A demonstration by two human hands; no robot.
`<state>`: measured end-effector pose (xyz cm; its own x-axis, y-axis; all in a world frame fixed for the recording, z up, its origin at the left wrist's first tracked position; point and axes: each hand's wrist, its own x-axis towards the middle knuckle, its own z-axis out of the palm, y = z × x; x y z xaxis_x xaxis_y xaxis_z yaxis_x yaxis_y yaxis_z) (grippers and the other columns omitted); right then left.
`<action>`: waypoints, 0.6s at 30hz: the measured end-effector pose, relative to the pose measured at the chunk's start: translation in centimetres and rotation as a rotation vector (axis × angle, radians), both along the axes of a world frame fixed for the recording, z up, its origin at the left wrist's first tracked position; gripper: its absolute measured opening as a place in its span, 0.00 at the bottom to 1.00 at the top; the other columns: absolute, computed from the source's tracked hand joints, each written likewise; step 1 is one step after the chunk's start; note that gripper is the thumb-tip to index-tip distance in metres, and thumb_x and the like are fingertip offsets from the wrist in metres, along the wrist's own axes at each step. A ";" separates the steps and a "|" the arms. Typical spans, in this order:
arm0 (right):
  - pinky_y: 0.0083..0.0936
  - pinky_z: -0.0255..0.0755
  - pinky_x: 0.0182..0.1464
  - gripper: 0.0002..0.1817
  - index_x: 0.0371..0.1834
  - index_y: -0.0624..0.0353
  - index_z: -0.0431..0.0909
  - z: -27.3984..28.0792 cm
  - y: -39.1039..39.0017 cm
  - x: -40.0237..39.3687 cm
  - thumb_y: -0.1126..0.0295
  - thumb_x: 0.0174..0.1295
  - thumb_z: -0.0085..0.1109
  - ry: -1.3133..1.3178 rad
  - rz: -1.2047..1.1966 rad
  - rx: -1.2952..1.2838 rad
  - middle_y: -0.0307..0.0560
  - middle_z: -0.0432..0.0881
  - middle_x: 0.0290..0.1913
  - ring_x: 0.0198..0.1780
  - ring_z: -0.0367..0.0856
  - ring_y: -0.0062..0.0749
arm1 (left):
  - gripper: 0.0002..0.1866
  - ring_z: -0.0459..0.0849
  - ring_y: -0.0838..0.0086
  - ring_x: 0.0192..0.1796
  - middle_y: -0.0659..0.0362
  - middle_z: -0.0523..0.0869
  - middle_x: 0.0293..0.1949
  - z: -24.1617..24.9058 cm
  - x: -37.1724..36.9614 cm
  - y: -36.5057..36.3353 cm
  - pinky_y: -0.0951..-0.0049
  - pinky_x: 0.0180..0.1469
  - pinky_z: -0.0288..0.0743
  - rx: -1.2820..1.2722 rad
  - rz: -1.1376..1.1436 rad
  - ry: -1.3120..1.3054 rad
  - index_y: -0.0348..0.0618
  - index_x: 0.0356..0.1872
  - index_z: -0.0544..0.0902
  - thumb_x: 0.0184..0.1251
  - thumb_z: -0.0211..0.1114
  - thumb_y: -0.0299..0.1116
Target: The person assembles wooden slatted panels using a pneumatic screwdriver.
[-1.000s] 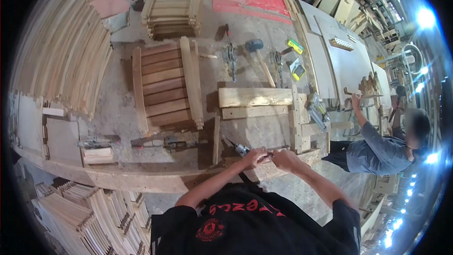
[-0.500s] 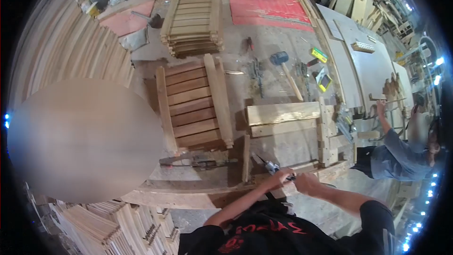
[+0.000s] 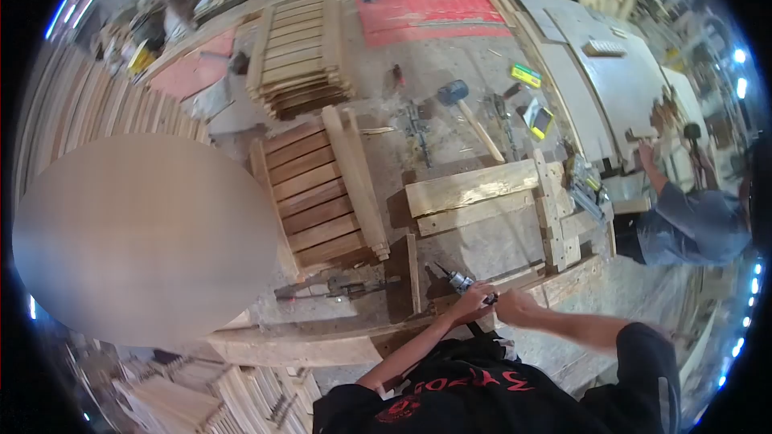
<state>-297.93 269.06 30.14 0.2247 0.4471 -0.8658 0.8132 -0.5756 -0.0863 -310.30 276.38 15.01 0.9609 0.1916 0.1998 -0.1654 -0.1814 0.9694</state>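
Observation:
In the head view, my left hand [image 3: 477, 296] is closed around a silver-and-dark drill [image 3: 459, 280] at the near edge of the workbench. Its thin bit points up and to the left. Pressed close behind the drill, my right hand [image 3: 516, 307] is a fist; what its fingers grip is hidden. A narrow wooden strip [image 3: 413, 273] stands just left of the bit. Beyond the drill lie pale boards [image 3: 474, 186], joined at the right to an upright wooden piece [image 3: 550, 213].
A slatted wooden panel [image 3: 318, 193] lies left of centre, with a stack of similar panels [image 3: 296, 40] behind it. A mallet [image 3: 474, 120], clamps [image 3: 418, 133] and a yellow-green box [image 3: 526, 75] lie farther back. Another person [image 3: 696, 221] works at the right; another person's hands show at the far edge.
The view has tilted and shifted slightly, so the bench things appear moved left. Both hands stay together at the drill. The co-worker at the right has leaned a little.

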 end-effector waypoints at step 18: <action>0.62 0.72 0.59 0.29 0.59 0.54 0.76 4.0 -1.4 -1.3 0.42 0.67 0.51 -0.209 0.094 -0.058 0.73 0.85 0.47 0.56 0.83 0.68 | 0.25 0.83 0.60 0.46 0.55 0.83 0.35 -2.8 1.6 -3.8 0.57 0.62 0.64 -0.058 0.003 0.098 0.48 0.43 0.82 0.44 0.74 0.48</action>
<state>-299.24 267.65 34.11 0.3618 0.4256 -0.8294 0.8602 -0.4955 0.1209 -308.75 272.59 12.22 0.9747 0.2032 0.0933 -0.0687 -0.1251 0.9898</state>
